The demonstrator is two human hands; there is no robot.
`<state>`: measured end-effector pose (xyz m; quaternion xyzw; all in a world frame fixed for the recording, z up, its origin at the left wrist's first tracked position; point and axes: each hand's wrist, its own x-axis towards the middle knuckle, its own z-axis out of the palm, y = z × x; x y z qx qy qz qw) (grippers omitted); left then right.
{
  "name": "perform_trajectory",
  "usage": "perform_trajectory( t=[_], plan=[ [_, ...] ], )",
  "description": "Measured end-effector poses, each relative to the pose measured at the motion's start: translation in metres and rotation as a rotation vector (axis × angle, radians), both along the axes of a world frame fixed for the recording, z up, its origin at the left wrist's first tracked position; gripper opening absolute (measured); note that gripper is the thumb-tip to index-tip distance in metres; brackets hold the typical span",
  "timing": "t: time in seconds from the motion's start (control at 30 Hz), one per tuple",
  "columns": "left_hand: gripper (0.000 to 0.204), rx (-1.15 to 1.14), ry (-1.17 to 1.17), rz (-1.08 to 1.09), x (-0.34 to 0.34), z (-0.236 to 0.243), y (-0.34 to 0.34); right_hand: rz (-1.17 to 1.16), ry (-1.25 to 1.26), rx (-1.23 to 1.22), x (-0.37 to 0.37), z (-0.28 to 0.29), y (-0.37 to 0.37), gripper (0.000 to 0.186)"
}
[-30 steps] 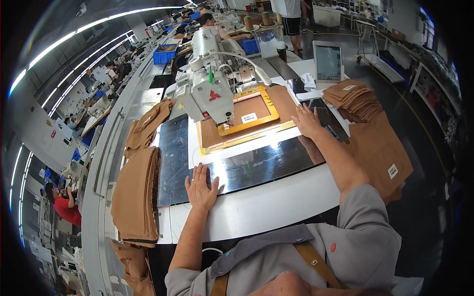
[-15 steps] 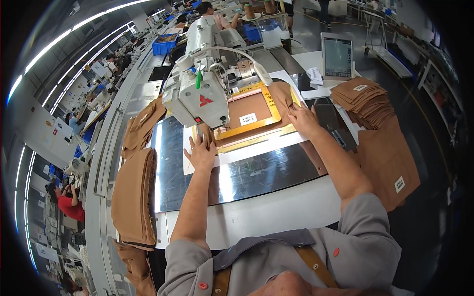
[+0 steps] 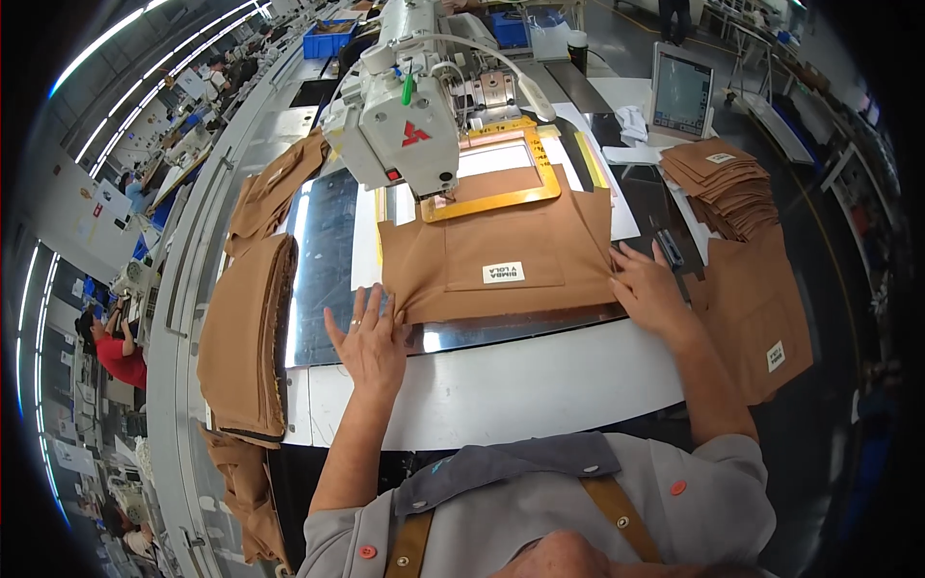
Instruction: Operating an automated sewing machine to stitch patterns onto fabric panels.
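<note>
A brown fabric panel (image 3: 496, 241) with a sewn-on pocket and white label lies partly out of the yellow frame (image 3: 491, 206) under the white sewing machine head (image 3: 400, 130). My left hand (image 3: 368, 342) pinches the panel's near left corner, thumb mostly hidden, outer fingers spread. My right hand (image 3: 646, 289) grips the near right corner between thumb and fingers. The fabric creases toward both hands. A white template board (image 3: 624, 222) with yellow edging shows behind the panel, over a shiny black plate (image 3: 318, 279).
Brown fabric stacks flank the plate at left (image 3: 241, 337) and right (image 3: 718, 193); more panels (image 3: 756, 308) hang at the right edge. A tilted screen (image 3: 679, 91) stands at back right, a blue bin (image 3: 328, 39) behind. A person in red (image 3: 120, 352) works at far left.
Both hands moved forward to the panel, then back toward my body holding it. The panel slid nearer, out from the yellow frame, exposing white board inside the frame.
</note>
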<state>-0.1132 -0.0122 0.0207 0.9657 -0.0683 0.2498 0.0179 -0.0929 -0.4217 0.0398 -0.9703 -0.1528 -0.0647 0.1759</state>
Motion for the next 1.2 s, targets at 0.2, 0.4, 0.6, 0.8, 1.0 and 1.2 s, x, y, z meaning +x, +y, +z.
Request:
perform_trajectory(
  t=[0.2,0.4,0.6,0.8,1.0,1.2],
  plan=[
    [0.031,0.015,0.155,0.037,-0.087,-0.019,0.012,-0.006,0.001,0.068,-0.071,-0.001,0.004,0.027],
    [0.026,-0.319,0.01,-0.154,-0.08,-0.008,0.007,-0.219,-0.158,0.104,-0.051,0.003,-0.023,0.035],
    [0.031,-0.548,0.023,-0.305,-0.022,-0.01,-0.028,-0.398,-0.274,-0.13,-0.031,-0.023,-0.058,0.034],
    [0.025,-0.817,0.227,-0.232,-0.001,-0.026,-0.038,-0.379,-0.302,-0.057,-0.023,-0.036,-0.077,0.03],
    [0.012,-0.721,0.203,-0.205,0.005,-0.029,-0.036,-0.421,-0.366,-0.308,-0.007,-0.024,-0.062,0.028],
    [0.008,-0.845,0.236,-0.208,0.003,-0.03,-0.03,-0.429,-0.343,-0.36,0.021,-0.039,-0.079,0.023]
  ],
)
